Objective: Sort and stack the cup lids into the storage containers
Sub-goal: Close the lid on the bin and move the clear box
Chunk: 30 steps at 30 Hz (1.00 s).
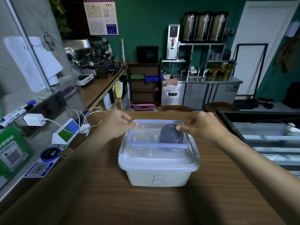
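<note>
Edges and room: a brown wood-grain counter [146, 208] is seen with wide bare surface in front of the stacked containers and to both sides. It is bounded on the right by a black-framed glass display case [259, 127], and on the left by a grey wall panel with a white plugged-in charger [34, 120] and blue-bordered QR code cards [38, 169].

Task things: a white opaque plastic storage box [155, 176], marked with a blue handwritten "B" [158, 180], is set at mid-counter with its lid on. A clear rectangular plastic container [157, 150] is stacked on top of it, closed by a clear blue-rimmed lid [146, 127]. Inside, a stack of dark grey domed cup lids [171, 133] is seen at the right; clear cup lids [146, 140] at the left are faint and cannot be counted.

Hidden: the white box's contents are not visible.

Hands: both forearms are reached forward either side of the stack. The left hand [120, 124] is placed at the far left corner of the blue-rimmed lid, fingers loosely curled; whether the rim is gripped cannot be told. The right hand [206, 125] is laid with one fingertip on the lid top; its other fingers are loose, blurred, holding nothing.
</note>
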Tool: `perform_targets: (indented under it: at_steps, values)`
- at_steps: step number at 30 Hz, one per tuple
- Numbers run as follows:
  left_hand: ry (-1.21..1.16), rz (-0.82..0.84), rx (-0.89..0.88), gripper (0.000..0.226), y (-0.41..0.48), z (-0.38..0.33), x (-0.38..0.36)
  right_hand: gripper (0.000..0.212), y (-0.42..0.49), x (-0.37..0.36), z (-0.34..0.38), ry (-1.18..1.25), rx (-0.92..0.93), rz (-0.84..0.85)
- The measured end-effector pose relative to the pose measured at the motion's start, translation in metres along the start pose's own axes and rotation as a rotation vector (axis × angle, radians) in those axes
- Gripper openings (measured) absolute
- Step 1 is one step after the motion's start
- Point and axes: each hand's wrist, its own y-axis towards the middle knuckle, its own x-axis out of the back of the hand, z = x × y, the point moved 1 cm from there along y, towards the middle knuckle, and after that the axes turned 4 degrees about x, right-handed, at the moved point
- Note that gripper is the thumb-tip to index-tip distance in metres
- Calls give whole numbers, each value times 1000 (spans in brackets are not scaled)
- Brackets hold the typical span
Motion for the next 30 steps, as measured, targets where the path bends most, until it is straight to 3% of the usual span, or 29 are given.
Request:
perform_targets:
  at_steps: [2, 6, 9, 17, 23, 30]
  values:
    - [62, 63, -120, 62, -5, -16, 10, 88, -1, 8, 7, 65, 109, 72]
    - [293, 461, -267, 117, -4, -31, 9, 134, 3, 11, 17, -24, 272, 428]
    - [449, 620, -260, 136, 1, -35, -3, 143, 8, 8, 19, -69, 269, 600]
    - [653, 559, -300, 138, 14, -43, -21, 138, 19, -8, 21, -196, 284, 596]
    - [588, 578, -313, 128, 22, -41, -28, 135, 28, -22, 13, -142, 327, 579]
    - [505, 572, -296, 134, 16, -31, -28, 137, 24, -27, 6, -99, 311, 553]
